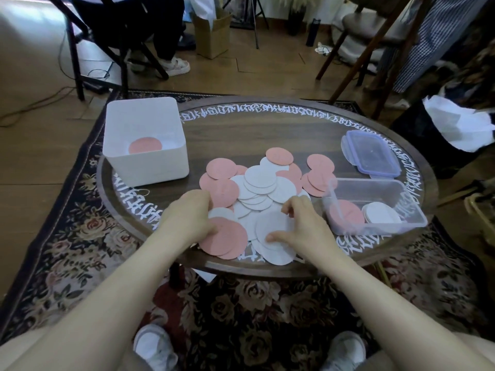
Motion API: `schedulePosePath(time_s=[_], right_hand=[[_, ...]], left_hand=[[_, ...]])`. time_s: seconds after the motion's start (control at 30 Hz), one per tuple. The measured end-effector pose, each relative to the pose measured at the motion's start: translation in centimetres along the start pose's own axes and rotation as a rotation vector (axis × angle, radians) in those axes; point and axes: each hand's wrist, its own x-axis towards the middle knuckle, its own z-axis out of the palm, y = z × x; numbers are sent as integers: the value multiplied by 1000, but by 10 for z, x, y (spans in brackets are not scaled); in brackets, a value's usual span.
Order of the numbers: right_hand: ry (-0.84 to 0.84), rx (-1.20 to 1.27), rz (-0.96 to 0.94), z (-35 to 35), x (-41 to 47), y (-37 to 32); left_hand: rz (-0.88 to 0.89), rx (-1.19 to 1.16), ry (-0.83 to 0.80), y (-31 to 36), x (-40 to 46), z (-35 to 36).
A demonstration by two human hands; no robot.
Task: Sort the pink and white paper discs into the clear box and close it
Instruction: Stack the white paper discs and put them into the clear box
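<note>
I am in a home living room. Under my hands [302,231] stands a round wooden table [267,124] on a flowered rug [67,236] over wood flooring [32,167]. Beyond the table are a cardboard box [211,33], a folding chair [112,36] and a wooden chair [375,30].

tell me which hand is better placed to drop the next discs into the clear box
Right. The right hand pinches white discs and sits next to the clear box, which stands open on that side. The left hand holds pink discs farther from it.
</note>
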Motion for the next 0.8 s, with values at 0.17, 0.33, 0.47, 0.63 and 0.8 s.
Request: schedulePosePath(time_s=[0.17, 0.33, 0.47, 0.63, 0.8], right_hand=[[29, 262, 52, -5, 7, 8], [72, 537, 119, -10, 11, 10], [89, 759, 130, -18, 10, -1], [69, 828, 48, -23, 9, -6], [113, 318, 16, -18, 12, 13]], left_hand=[[72, -138, -40, 16, 1, 9], [125, -311, 180, 27, -2, 2], [159, -746, 50, 39, -2, 8], [125, -1087, -34, 51, -4, 8], [-121, -1393, 6, 46, 1, -1]])
